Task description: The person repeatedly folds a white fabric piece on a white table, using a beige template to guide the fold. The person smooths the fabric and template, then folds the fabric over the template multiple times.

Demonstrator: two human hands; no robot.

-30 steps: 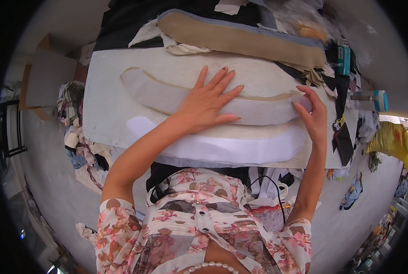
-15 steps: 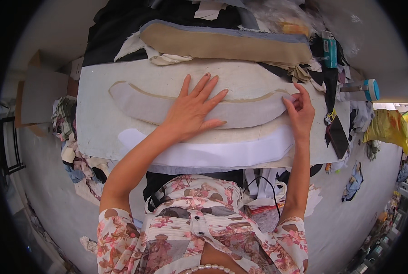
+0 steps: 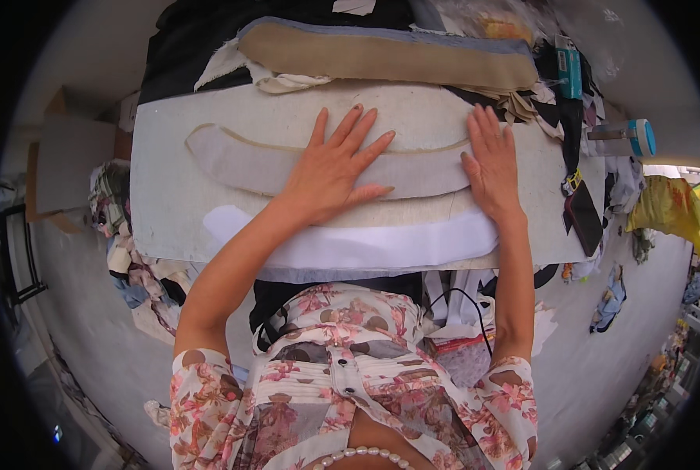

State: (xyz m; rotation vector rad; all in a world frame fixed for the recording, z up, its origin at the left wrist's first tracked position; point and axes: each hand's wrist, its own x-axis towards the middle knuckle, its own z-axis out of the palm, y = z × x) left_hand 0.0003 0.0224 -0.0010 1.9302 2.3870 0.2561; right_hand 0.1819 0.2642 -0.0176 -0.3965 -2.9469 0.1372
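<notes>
A curved grey fabric strip [image 3: 424,174] with a thin tan edge along its far side lies across the table. My left hand [image 3: 337,168] rests flat on its middle, fingers spread. Over its right end lies my right hand [image 3: 491,163], fingers stretched out, hiding that end. Nearer to me is a stack of white curved strips [image 3: 373,247], partly under my left forearm. Beyond both hands, at the far side, a pile of tan curved strips [image 3: 389,59] with a blue-grey layer lies on dark cloth.
The pale tabletop [image 3: 166,180] carries a dark phone [image 3: 582,219] at its right edge. Beside it stand a clear jar with a blue lid [image 3: 641,139] and a teal box [image 3: 568,70]. Fabric scraps [image 3: 142,290] hang at the left; a yellow bag [image 3: 667,211] is at the right.
My right hand has gone from pinching the grey strip's right end to lying flat over it, a little to the left. My left hand stays on the strip. The whole view has shifted slightly.
</notes>
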